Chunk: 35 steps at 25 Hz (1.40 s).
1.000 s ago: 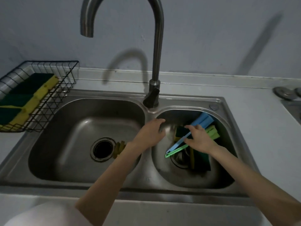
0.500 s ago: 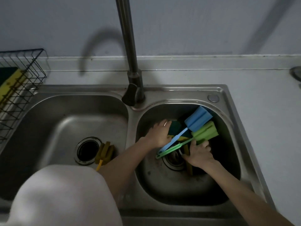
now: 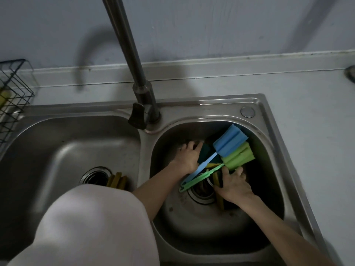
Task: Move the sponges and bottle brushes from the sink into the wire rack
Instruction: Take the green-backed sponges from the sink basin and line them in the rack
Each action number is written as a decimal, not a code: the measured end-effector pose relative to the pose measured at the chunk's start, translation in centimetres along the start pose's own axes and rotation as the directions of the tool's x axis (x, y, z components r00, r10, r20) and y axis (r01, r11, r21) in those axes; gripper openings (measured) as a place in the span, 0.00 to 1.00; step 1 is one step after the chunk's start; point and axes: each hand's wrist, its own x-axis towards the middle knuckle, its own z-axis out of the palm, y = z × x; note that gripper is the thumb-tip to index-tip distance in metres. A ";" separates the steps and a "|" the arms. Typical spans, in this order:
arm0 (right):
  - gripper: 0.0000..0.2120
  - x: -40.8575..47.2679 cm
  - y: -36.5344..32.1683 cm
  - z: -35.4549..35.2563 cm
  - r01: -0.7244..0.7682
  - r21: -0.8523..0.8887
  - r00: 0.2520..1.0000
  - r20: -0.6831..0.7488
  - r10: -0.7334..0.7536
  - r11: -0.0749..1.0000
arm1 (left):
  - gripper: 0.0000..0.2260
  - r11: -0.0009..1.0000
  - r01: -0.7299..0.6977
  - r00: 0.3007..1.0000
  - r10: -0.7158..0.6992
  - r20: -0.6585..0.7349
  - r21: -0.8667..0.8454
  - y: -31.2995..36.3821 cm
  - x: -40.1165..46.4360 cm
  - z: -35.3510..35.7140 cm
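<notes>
Both hands point(image 3: 189, 157) point(image 3: 233, 186) unmoved; sponges point(image 3: 204, 151) beneath (mostly hidden).

Two bottle brushes, blue point(image 3: 229, 140) and green point(image 3: 238, 158), right of the faucet point(image 3: 143, 104). One sponge pair point(image 3: 117, 180) left of it. One wire rack point(image 3: 13, 93).

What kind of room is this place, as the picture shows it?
Most likely a home kitchen: a steel double-basin sink set in a countertop, a tall faucet, and a wire rack beside it.
</notes>
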 end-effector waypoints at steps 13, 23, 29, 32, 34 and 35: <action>0.34 -1.2 -0.5 -1.4 0.038 0.037 0.997 0.061 -0.041 0.999 | 0.30 0.953 0.167 0.974 -0.199 -0.106 -0.253 -1.2 -4.9 -0.2; 0.36 -6.2 -3.7 -4.0 0.163 0.147 0.976 -0.170 -0.138 0.976 | 0.30 0.952 0.072 0.903 -0.189 -0.385 -0.298 -2.7 -10.7 -2.6; 0.40 -9.7 -7.6 -4.5 0.312 0.152 0.908 -0.338 -0.247 0.938 | 0.31 0.922 0.053 0.844 -0.247 -0.476 -0.384 -5.4 -16.6 -4.4; 0.39 -11.1 -10.2 -4.8 0.374 0.141 0.874 -0.383 -0.298 0.917 | 0.30 0.900 0.050 0.795 -0.298 -0.528 -0.433 -7.2 -19.6 -4.7; 0.35 -11.8 -11.9 -4.8 0.400 0.157 0.865 -0.391 -0.315 0.903 | 0.30 0.884 0.044 0.781 -0.321 -0.535 -0.466 -8.6 -21.5 -4.9; 0.33 -12.2 -13.1 -4.8 0.414 0.157 0.859 -0.395 -0.327 0.897 | 0.30 0.868 0.029 0.773 -0.334 -0.539 -0.496 -9.7 -22.7 -5.1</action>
